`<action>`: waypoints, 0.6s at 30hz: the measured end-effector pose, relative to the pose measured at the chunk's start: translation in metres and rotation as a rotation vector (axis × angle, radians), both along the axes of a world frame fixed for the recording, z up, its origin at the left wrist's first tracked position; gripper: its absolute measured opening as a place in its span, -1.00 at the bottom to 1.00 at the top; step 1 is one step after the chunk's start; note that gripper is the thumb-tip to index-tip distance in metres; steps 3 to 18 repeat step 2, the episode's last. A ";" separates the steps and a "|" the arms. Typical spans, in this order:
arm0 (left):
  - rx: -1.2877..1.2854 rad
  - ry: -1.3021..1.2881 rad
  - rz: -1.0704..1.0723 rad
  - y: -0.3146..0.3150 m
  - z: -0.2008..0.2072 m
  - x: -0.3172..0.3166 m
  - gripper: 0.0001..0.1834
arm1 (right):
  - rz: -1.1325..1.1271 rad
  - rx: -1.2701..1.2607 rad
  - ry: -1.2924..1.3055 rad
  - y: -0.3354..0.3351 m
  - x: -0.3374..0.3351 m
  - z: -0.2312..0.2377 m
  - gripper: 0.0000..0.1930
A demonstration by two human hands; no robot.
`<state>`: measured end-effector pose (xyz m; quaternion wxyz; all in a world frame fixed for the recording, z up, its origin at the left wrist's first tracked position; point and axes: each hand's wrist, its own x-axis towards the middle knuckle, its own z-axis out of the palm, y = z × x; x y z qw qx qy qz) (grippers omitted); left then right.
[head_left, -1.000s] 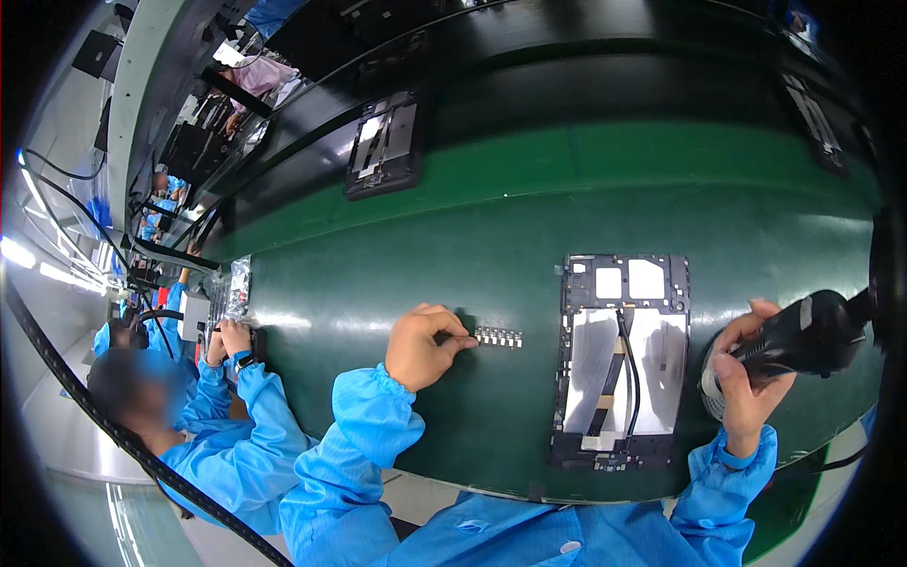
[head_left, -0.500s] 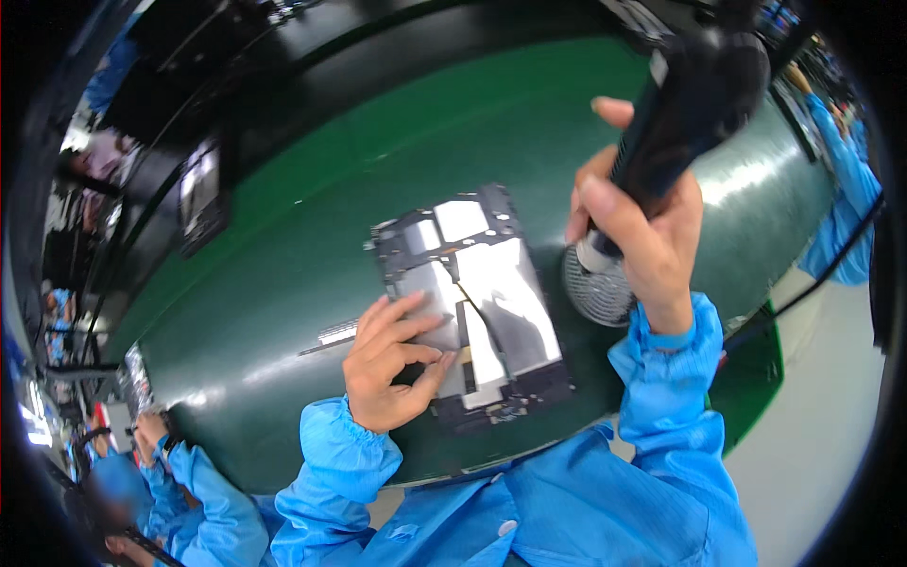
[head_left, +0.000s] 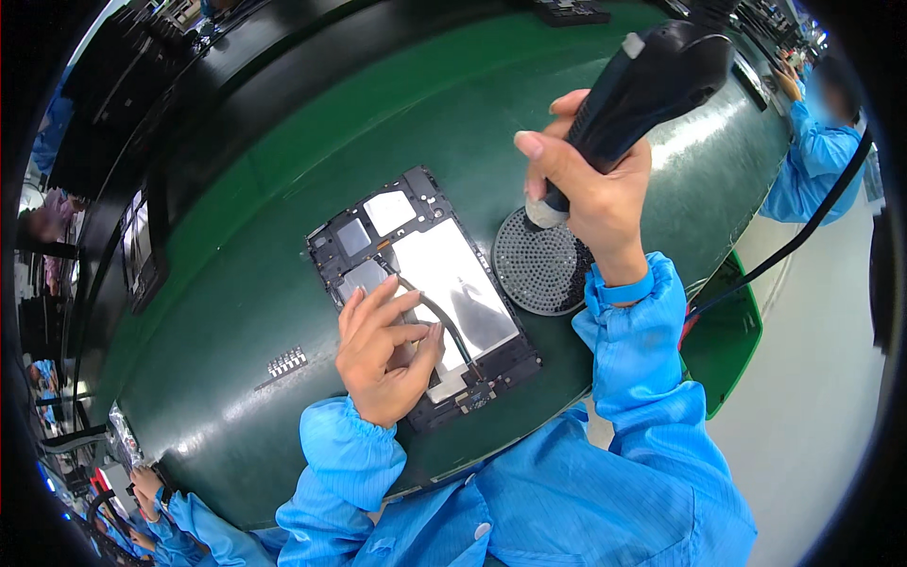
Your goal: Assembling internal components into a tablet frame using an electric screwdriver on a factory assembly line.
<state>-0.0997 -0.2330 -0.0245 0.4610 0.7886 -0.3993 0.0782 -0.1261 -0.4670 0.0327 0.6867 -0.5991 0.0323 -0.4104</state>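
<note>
My left hand [head_left: 385,357] is over the lower left part of an opened tablet [head_left: 468,293], thumb and index fingertip pinched together and the other fingers extended. Whatever the pinch holds, if anything, is too small to make out. A black flat cable [head_left: 442,312] arches across the tablet's silvery inside, just right of those fingertips. My right hand [head_left: 605,194] grips a black electric screwdriver [head_left: 652,85], tilted with its pale nose down. That nose is at the upper edge of a round perforated screw plate [head_left: 539,260]; dark screws fill its right side.
A strip of small pale parts [head_left: 286,362] lies on the green table [head_left: 227,331] to the left. A green bin [head_left: 726,350] is beyond the right edge, with a black cord [head_left: 803,236] above it. Co-workers in blue sit at left and right.
In the picture, tablet, screw plate and screwdriver have shifted left as the view moved. The flat cable now arches more plainly beside my left fingertips. Both hands keep nearly the same pose.
</note>
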 end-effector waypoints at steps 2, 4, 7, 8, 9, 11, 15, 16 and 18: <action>-0.103 0.086 0.026 0.000 -0.006 -0.002 -0.85 | -0.022 -0.041 0.028 0.001 0.001 -0.002 -0.66; -0.103 0.086 0.026 0.000 -0.006 -0.002 -0.85 | -0.022 -0.041 0.028 0.001 0.001 -0.002 -0.66; -0.103 0.086 0.026 0.000 -0.006 -0.002 -0.85 | -0.022 -0.041 0.028 0.001 0.001 -0.002 -0.66; -0.103 0.086 0.026 0.000 -0.006 -0.002 -0.85 | -0.022 -0.041 0.028 0.001 0.001 -0.002 -0.66; -0.103 0.086 0.026 0.000 -0.006 -0.002 -0.85 | -0.022 -0.041 0.028 0.001 0.001 -0.002 -0.66; -0.103 0.086 0.026 0.000 -0.006 -0.002 -0.85 | -0.022 -0.041 0.028 0.001 0.001 -0.002 -0.66; -0.103 0.086 0.026 0.000 -0.006 -0.002 -0.85 | -0.022 -0.041 0.028 0.001 0.001 -0.002 -0.66; -0.103 0.086 0.026 0.000 -0.006 -0.002 -0.85 | -0.022 -0.041 0.028 0.001 0.001 -0.002 -0.66; -0.103 0.086 0.026 0.000 -0.006 -0.002 -0.85 | -0.022 -0.041 0.028 0.001 0.001 -0.002 -0.66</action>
